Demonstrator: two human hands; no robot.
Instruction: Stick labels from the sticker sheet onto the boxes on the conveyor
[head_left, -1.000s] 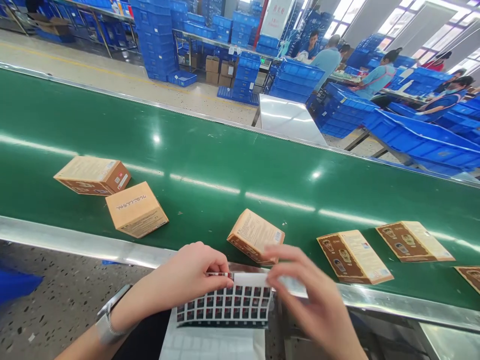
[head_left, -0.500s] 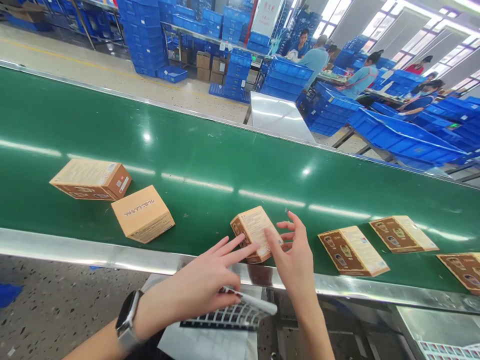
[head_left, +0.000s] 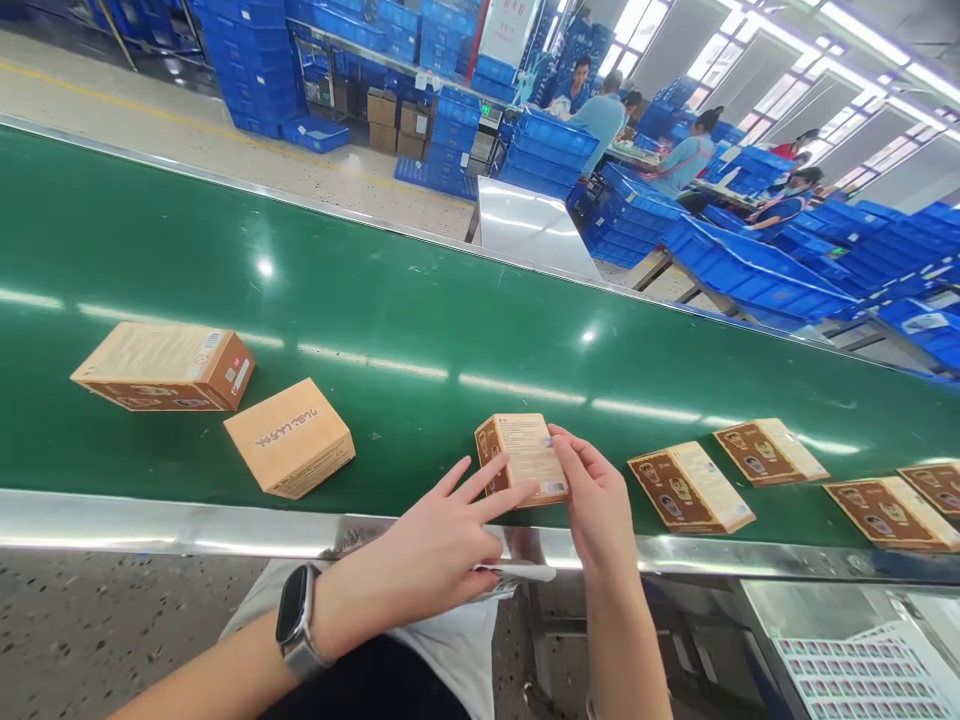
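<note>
A small brown and cream carton (head_left: 529,455) lies on the green conveyor belt (head_left: 420,300), its printed text face up. My left hand (head_left: 446,535) keeps a sheet of stickers (head_left: 525,573) between thumb and curled fingers, seen nearly edge-on below the belt's rim. Its outstretched fingers rest on the carton's lower part. At the carton's upper right edge, my right hand (head_left: 600,495) has thumb and forefinger closed on a tiny bluish sticker (head_left: 551,441), touching the text face. The right hand's other fingers are partly hidden.
Two cartons, one brown-sided (head_left: 165,365) and one cream-topped (head_left: 292,435), lie left. Several more, including a nearer carton (head_left: 690,487), lie right. A metal rim (head_left: 187,520) edges the belt. Printed sticker sheets (head_left: 862,670) lie lower right. Blue crates (head_left: 551,150) and co-workers (head_left: 600,125) are beyond.
My right hand has brought the small sticker from beyond the carton's corner down onto its text face. The carton has turned slightly. The sticker sheet has tipped nearly edge-on, and the view has shifted.
</note>
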